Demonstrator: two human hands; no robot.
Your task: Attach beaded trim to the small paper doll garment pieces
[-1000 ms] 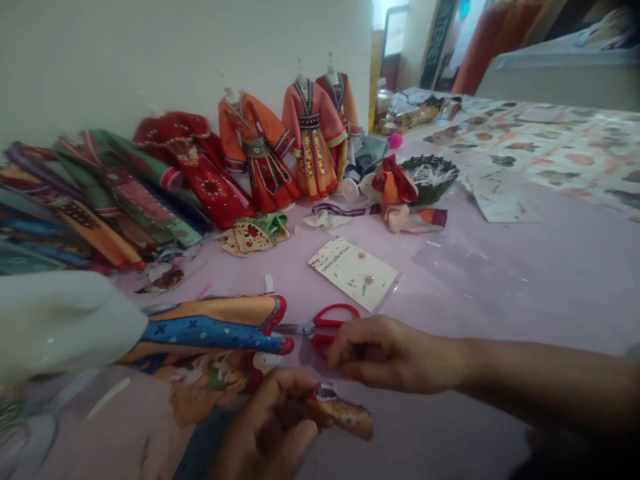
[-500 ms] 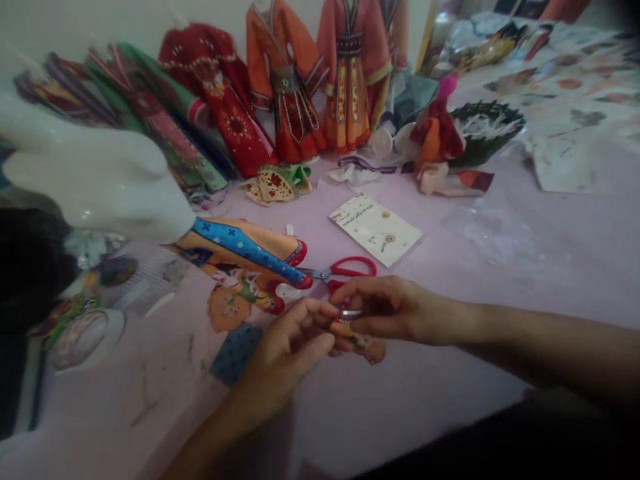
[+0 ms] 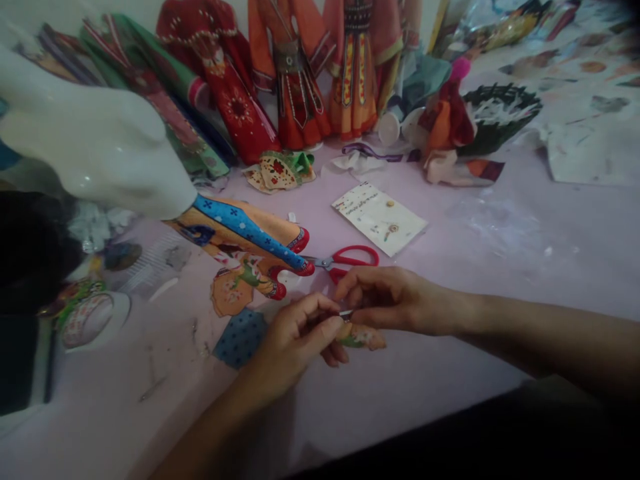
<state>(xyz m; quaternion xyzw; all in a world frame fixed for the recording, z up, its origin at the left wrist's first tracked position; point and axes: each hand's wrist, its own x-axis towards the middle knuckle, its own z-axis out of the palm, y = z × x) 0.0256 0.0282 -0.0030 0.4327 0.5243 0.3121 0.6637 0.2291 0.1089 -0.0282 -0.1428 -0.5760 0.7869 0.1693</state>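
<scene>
Over the table's front part, my left hand (image 3: 297, 337) pinches a small orange printed fabric piece (image 3: 367, 337) between thumb and fingers. Facing it, my right hand (image 3: 395, 303) has its thumb and fingers closed around a thin silvery-white strip (image 3: 345, 313) that lies along the fabric's upper edge. Fingers cover most of both items, so what the strip is stays unclear. Red-handled scissors (image 3: 356, 256) lie just beyond my right hand. Left of my hands are a blue patterned fabric square (image 3: 240, 338) and an orange fabric cutout (image 3: 231, 293).
A white mannequin form (image 3: 115, 147) with a blue and orange costume piece (image 3: 245, 233) juts in from the left. Small costumes (image 3: 290, 73) stand along the back. A white card (image 3: 380, 219), a tape roll (image 3: 95, 321) and a dark green basket (image 3: 500, 120) are around.
The view has shifted, so the table things appear higher. My left thumb has come down onto the fabric piece. Less of the silvery strip shows between my hands.
</scene>
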